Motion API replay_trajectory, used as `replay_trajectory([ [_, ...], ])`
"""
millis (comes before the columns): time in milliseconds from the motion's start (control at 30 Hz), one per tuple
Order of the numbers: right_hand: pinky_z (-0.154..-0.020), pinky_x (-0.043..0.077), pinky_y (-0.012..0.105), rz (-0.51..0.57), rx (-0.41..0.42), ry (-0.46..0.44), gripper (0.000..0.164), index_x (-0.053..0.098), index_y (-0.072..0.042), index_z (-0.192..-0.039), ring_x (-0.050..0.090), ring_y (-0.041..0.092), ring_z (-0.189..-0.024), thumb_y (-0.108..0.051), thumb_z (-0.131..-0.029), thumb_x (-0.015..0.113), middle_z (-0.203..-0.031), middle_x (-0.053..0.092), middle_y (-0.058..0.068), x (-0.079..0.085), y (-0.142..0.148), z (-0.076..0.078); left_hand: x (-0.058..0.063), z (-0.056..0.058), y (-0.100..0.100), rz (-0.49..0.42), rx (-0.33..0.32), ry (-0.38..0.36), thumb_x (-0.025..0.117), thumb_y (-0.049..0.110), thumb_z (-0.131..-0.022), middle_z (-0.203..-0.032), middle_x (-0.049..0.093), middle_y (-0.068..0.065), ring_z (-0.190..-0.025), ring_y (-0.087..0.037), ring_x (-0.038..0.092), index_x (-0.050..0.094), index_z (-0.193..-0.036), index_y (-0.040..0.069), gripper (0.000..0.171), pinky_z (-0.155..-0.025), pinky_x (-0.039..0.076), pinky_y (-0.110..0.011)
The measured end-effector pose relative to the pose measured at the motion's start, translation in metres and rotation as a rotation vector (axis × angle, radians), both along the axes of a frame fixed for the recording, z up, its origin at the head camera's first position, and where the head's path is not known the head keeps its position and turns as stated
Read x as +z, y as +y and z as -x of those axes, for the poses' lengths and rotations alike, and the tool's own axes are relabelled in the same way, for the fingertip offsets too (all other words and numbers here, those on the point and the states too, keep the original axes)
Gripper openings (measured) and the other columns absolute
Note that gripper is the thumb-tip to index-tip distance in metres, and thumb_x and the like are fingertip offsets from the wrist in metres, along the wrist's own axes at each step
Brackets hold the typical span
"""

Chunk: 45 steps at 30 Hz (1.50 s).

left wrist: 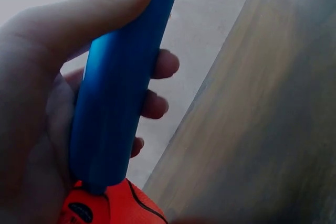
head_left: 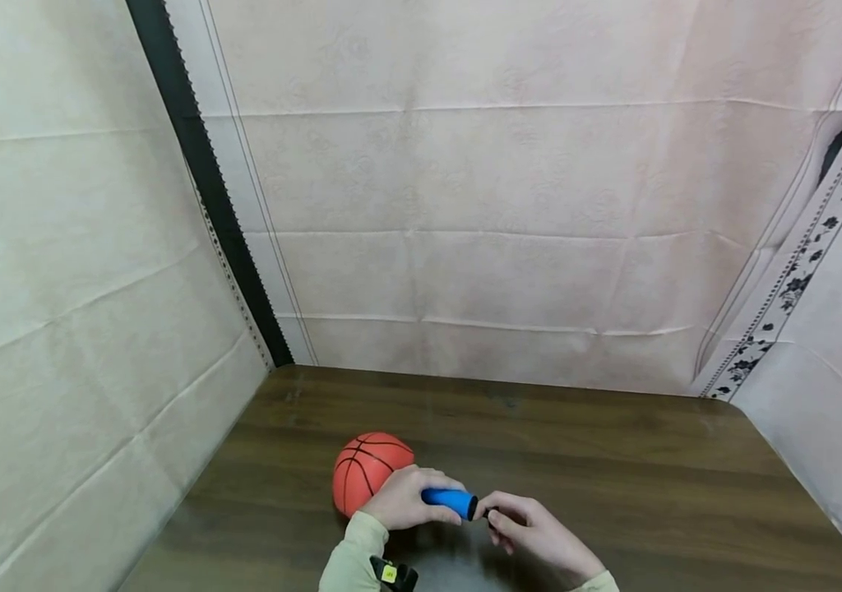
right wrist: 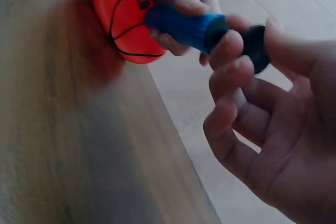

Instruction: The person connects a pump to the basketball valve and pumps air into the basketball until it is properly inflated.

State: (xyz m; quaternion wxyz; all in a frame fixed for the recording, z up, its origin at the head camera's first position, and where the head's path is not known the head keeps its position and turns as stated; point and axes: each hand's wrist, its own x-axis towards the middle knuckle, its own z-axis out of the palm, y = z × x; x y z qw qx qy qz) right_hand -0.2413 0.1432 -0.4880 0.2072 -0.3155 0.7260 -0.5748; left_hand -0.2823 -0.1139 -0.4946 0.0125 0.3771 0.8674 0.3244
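Observation:
An orange-red toy basketball [head_left: 360,475] with black lines sits on the wooden table. Just right of it, my left hand [head_left: 404,500] grips the blue barrel of a small hand pump [head_left: 449,500], with thumb and fingers wrapped round it. In the left wrist view, the lower end of the pump [left wrist: 110,114] meets the ball [left wrist: 137,211]; whether a needle sits in the ball cannot be made out. My right hand [head_left: 532,533] pinches the pump's round black handle [right wrist: 258,48] between thumb and fingers, at the end away from the ball.
The dark wooden table [head_left: 613,460] extends to both sides and behind the hands. Pale cloth sheets [head_left: 502,205] hang behind it and at its left and right. A black device with a yellow label [head_left: 391,574] is worn on the left wrist.

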Motion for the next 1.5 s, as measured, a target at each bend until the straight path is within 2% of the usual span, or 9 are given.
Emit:
replay_trajectory([
  [133, -0.063, 0.051, 0.027, 0.011, 0.029, -0.045, 0.031, 0.056, 0.0, -0.121, 0.053, 0.002, -0.065, -0.022, -0.104, 0.042, -0.083, 0.057, 0.004, 0.004, 0.004, 0.0, 0.003, 0.001, -0.001, -0.027, -0.024, -0.02, 0.068, 0.049, -0.086, -0.109, 0.071, 0.007, -0.086, 0.002, 0.056, 0.068, -0.118, 0.032, 0.036, -0.075, 0.046, -0.018],
  [200, -0.062, 0.051, 0.027, 0.016, 0.04, -0.05, 0.033, 0.055, 0.003, -0.122, 0.053, 0.002, -0.066, -0.021, -0.104, 0.042, -0.084, 0.057, 0.009, 0.005, 0.004, 0.0, 0.003, 0.002, -0.003, -0.037, -0.029, -0.024, 0.068, 0.048, -0.086, -0.109, 0.071, 0.007, -0.086, 0.002, 0.057, 0.068, -0.118, 0.031, 0.036, -0.075, 0.046, -0.018],
  [367, -0.061, 0.051, 0.027, 0.021, 0.066, -0.053, 0.036, 0.051, 0.009, -0.122, 0.053, 0.002, -0.067, -0.02, -0.105, 0.042, -0.089, 0.051, 0.035, 0.005, 0.002, -0.001, 0.002, 0.002, -0.005, -0.033, -0.035, -0.025, 0.067, 0.05, -0.086, -0.107, 0.071, 0.009, -0.086, 0.003, 0.057, 0.069, -0.117, 0.031, 0.037, -0.075, 0.046, -0.018],
  [433, -0.061, 0.051, 0.027, 0.018, 0.07, -0.056, 0.036, 0.051, 0.009, -0.122, 0.053, 0.002, -0.068, -0.02, -0.105, 0.042, -0.091, 0.049, 0.039, 0.004, 0.001, -0.001, 0.002, 0.002, -0.006, -0.031, -0.032, -0.031, 0.067, 0.051, -0.086, -0.105, 0.071, 0.01, -0.085, 0.004, 0.056, 0.069, -0.117, 0.031, 0.037, -0.075, 0.046, -0.018],
  [933, -0.062, 0.052, 0.027, -0.01, 0.081, -0.027, 0.035, 0.051, 0.008, -0.122, 0.055, -0.001, -0.067, -0.02, -0.104, 0.043, -0.091, 0.052, 0.036, 0.001, -0.001, -0.002, 0.001, 0.0, -0.008, -0.017, -0.026, -0.023, 0.067, 0.052, -0.085, -0.104, 0.071, 0.011, -0.084, 0.004, 0.055, 0.069, -0.115, 0.032, 0.036, -0.074, 0.045, -0.017],
  [1133, -0.059, 0.05, 0.023, 0.02, 0.18, -0.016, 0.029, 0.051, 0.01, -0.115, 0.052, -0.001, -0.064, -0.015, -0.104, 0.041, -0.082, 0.048, 0.032, 0.005, 0.008, 0.0, 0.003, 0.0, -0.008, -0.029, -0.066, -0.049, 0.068, 0.048, -0.086, -0.106, 0.071, 0.009, -0.086, 0.004, 0.056, 0.069, -0.117, 0.028, 0.037, -0.076, 0.045, -0.017],
  [1300, -0.047, 0.044, 0.023, 0.119, 0.281, 0.078, 0.018, 0.054, 0.005, -0.105, 0.044, 0.012, -0.053, 0.001, -0.102, 0.037, -0.071, 0.046, 0.026, 0.011, 0.036, -0.001, 0.003, 0.0, -0.012, -0.081, -0.025, -0.123, 0.07, 0.046, -0.085, -0.111, 0.07, 0.006, -0.092, 0.001, 0.056, 0.069, -0.12, 0.026, 0.04, -0.076, 0.047, -0.02],
  [1433, -0.039, 0.038, 0.03, 0.211, 0.317, 0.205, 0.024, 0.054, 0.003, -0.103, 0.039, 0.028, -0.051, 0.014, -0.098, 0.032, -0.066, 0.045, 0.02, 0.013, 0.056, -0.002, 0.002, 0.0, -0.015, -0.108, 0.016, -0.156, 0.069, 0.048, -0.085, -0.113, 0.07, 0.006, -0.092, -0.001, 0.056, 0.068, -0.12, 0.028, 0.04, -0.074, 0.048, -0.021],
  [1500, -0.038, 0.036, 0.032, 0.241, 0.315, 0.228, 0.024, 0.052, 0.004, -0.101, 0.038, 0.03, -0.05, 0.015, -0.097, 0.032, -0.065, 0.044, 0.019, 0.013, 0.059, -0.001, 0.001, 0.001, -0.015, -0.108, 0.021, -0.15, 0.068, 0.05, -0.086, -0.113, 0.069, 0.007, -0.091, -0.001, 0.056, 0.068, -0.12, 0.029, 0.04, -0.074, 0.048, -0.021],
])
